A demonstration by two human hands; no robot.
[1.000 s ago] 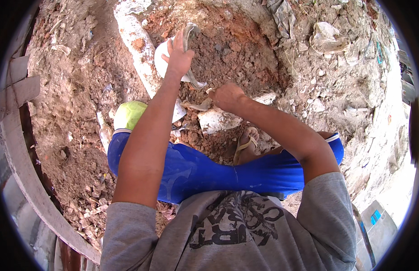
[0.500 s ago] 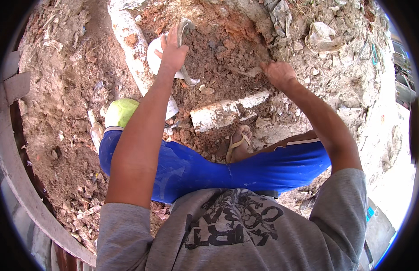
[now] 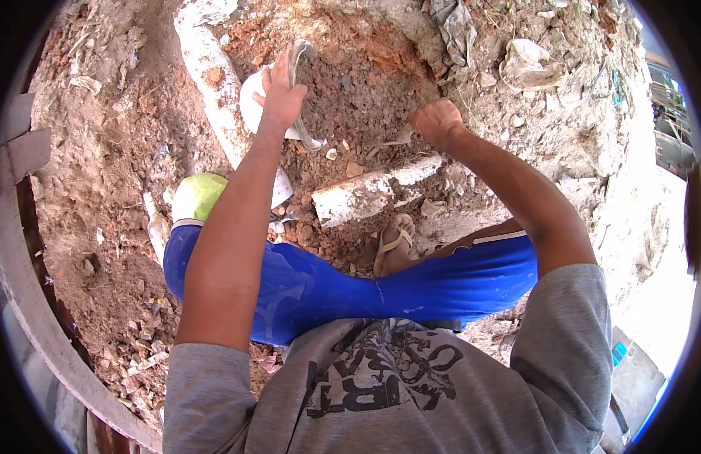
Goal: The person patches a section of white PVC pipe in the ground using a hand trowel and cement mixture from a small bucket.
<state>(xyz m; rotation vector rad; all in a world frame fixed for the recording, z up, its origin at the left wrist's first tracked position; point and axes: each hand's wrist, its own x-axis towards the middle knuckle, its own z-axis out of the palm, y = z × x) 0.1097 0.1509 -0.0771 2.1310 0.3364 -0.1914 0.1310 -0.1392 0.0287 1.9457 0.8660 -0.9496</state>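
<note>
With the left hand (image 3: 281,92) clamped on a bent metal strip (image 3: 299,83) against the white pipe (image 3: 214,83) and the right hand (image 3: 435,121) fisted in the dirt (image 3: 366,83) — contents hidden — loosened soil could be spilled onto the sandalled foot (image 3: 394,244).

green coconut (image 3: 199,195), white pipe (image 3: 207,72), sandal (image 3: 392,246)

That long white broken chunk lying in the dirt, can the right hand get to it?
Probably yes. The right hand is just above the white chunk, and only loose reddish dirt lies between them.
</note>
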